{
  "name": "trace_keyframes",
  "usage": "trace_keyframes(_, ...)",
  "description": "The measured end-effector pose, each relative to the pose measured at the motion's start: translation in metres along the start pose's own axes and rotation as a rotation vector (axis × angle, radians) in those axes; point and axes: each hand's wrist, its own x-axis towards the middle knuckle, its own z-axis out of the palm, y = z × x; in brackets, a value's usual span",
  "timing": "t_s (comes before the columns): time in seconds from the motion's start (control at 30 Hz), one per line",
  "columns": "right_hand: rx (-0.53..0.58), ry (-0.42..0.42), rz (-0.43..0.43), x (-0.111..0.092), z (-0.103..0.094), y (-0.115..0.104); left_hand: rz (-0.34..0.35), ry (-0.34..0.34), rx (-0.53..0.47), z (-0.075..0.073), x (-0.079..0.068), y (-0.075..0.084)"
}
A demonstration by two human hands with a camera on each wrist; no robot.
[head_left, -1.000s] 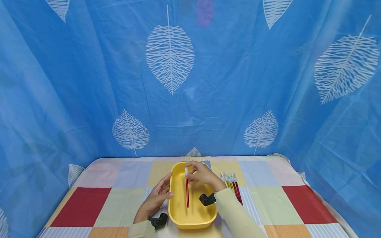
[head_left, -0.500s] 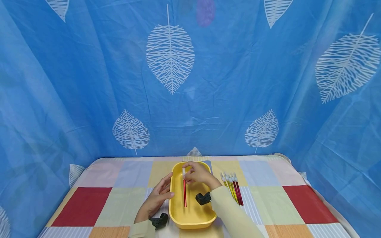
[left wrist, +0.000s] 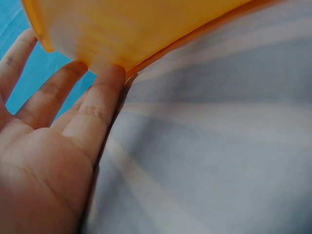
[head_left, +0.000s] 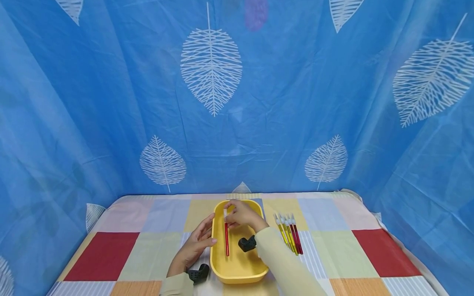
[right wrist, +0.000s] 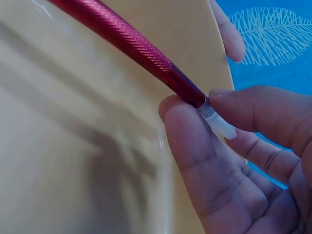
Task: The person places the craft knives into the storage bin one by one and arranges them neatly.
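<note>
My right hand [head_left: 241, 214] pinches a red craft knife [head_left: 227, 240] near its silver collar and pale cap, between thumb and fingertips. The knife hangs lengthwise over the left part of a yellow tray [head_left: 238, 280]. In the right wrist view its red handle [right wrist: 131, 44] has a knurled stretch, and its shadow falls on the tray. My left hand [head_left: 196, 246] is at the tray's left side with the thumb over the rim. From the left wrist view, its fingers [left wrist: 95, 105] are extended, with fingertips against the tray's outer wall [left wrist: 131, 34].
Several yellow and red craft knives [head_left: 290, 236] with pale caps lie side by side on the cloth, right of the tray. A patchwork cloth [head_left: 155, 255] covers the table. Behind it hangs a blue curtain [head_left: 274, 123] with white leaf prints.
My right hand has shifted a little left within the tray, carrying the red craft knife toward the tray's left wall. The left hand has stayed in place.
</note>
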Motion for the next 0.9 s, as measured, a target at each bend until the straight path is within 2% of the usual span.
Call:
trace_keyframes(0.13,-0.035,0.011,0.011,0.001,0.004,-0.002,0.001,-0.005,0.000,0.000,0.000,0.000)
trace_keyframes(0.57,-0.048,0.031,0.065,0.008,0.016,0.005,-0.009,0.002,0.007,0.000,0.000,0.001)
trace_keyframes(0.9,-0.054,0.022,0.057,0.011,0.024,0.012,-0.002,-0.008,0.005,-0.002,0.000,-0.001)
